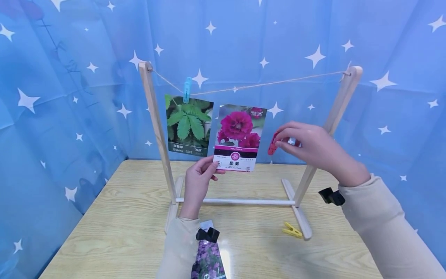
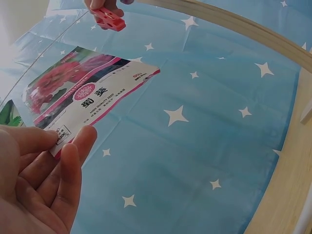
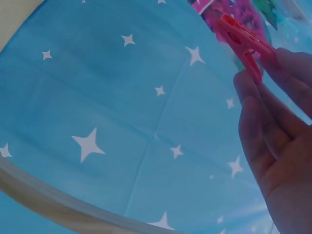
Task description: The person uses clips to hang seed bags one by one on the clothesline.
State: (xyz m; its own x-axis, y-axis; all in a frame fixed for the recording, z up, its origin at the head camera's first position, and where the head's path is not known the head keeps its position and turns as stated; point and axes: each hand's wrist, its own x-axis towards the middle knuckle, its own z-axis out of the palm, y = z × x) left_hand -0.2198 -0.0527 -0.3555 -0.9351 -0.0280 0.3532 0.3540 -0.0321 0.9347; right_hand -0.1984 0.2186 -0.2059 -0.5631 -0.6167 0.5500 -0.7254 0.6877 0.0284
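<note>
My left hand (image 1: 201,176) pinches the lower left corner of a hollyhock seed packet (image 1: 238,135), upright just below the string (image 1: 265,84). In the left wrist view the thumb lies on the front of the packet (image 2: 85,95) with fingers behind it. To the packet's right, apart from it, my right hand (image 1: 310,145) holds a red clothespin (image 1: 273,144) between thumb and fingers. The right wrist view shows that clothespin (image 3: 246,44) gripped at its handle end. Beside the hollyhock packet, a green-leaf seed packet (image 1: 189,126) hangs from the string by a blue clothespin (image 1: 187,90).
A wooden frame with a left post (image 1: 158,131) and right post (image 1: 343,97) carries the string. Its crossbar (image 1: 237,201) runs low across. On the table (image 1: 104,228) lie a yellow clothespin (image 1: 292,230) and a purple-flower packet (image 1: 210,257), partly behind the left sleeve.
</note>
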